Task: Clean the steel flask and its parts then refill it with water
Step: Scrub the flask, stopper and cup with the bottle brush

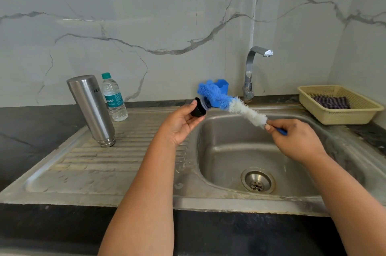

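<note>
The steel flask (92, 109) stands upside down on the sink's ribbed drainboard at the left. My left hand (179, 124) holds the flask's black stopper (199, 107) over the basin's left rim. My right hand (296, 141) grips the blue handle of a bottle brush (231, 103). The brush's blue and white bristles reach up and left, and the blue bristle tip touches the stopper's open end.
A small plastic water bottle (113, 97) stands behind the flask. The steel sink basin (229, 151) has a drain at its bottom. The tap (250, 72) rises behind it, a blue holder (222, 85) beside it. A beige basket (338, 105) with a dark cloth sits far right.
</note>
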The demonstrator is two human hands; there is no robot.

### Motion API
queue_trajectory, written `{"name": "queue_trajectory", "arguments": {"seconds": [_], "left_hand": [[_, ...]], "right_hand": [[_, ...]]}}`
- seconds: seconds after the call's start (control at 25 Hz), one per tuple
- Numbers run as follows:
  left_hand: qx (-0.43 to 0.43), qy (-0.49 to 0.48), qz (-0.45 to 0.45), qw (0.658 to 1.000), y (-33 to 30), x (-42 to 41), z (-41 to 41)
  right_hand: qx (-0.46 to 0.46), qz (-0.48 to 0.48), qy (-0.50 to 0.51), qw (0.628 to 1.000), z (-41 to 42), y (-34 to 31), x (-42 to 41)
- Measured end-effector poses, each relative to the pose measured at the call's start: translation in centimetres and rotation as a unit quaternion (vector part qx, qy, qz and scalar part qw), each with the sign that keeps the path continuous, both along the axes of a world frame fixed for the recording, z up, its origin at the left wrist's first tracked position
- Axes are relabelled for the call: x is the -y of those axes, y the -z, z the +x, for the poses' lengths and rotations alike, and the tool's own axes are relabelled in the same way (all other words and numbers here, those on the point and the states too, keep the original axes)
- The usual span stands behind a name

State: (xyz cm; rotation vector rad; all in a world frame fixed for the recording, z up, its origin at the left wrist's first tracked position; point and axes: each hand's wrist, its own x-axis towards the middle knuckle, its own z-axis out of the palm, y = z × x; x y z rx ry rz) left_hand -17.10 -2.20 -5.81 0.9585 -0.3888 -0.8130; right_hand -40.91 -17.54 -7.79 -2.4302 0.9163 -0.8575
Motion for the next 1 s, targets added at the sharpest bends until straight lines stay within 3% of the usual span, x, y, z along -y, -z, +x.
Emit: {"name": "queue_trajectory", "arguments": {"seconds": [0.12, 0.24, 0.44, 0.52, 0.6, 0.72, 0.88, 0.92, 1.0], "left_hand": [[-0.015, 0.028, 0.002, 0.999, 0.2, 0.0, -0.3], [-0.081, 0.023, -0.064, 0.994, -0.1, 0.3, -0.6], [-0.157, -0.067, -0.115, 0.979, 0.5, 1.3, 0.3], [-0.104, -0.114, -0.083, 0.984, 0.9, 1.6, 0.5], [0.005, -0.178, -0.03, 0.983, 1.1, 2.1, 0.3], [0.17, -0.28, 0.057, 0.943, 1.5, 2.5, -0.1], [0.273, -0.371, 0.138, 0.877, 2.5, 2.2, 0.8], [0.257, -0.376, 0.129, 0.881, 2.5, 2.1, 1.4], [0.077, -0.28, 0.026, 0.956, 1.8, 2.1, 1.7]], "right_hand": [[-0.017, 0.008, -0.009, 1.0, 0.0, 0.1, 0.1], [-0.022, 0.026, -0.026, 0.999, 0.0, 0.0, 0.1], [-0.047, 0.017, -0.049, 0.998, 0.0, -0.3, -0.1], [-0.045, -0.025, -0.04, 0.998, -0.1, -0.1, -0.1], [-0.041, -0.051, -0.04, 0.997, -0.3, -0.1, -0.3], [-0.05, -0.054, -0.045, 0.996, -0.3, 0.0, -0.2], [-0.075, 0.022, -0.028, 0.997, -0.5, 0.0, 0.9], [-0.045, 0.064, -0.02, 0.997, -0.8, -0.2, 1.3], [0.009, 0.121, -0.001, 0.993, -1.1, -0.2, 1.7]]}}
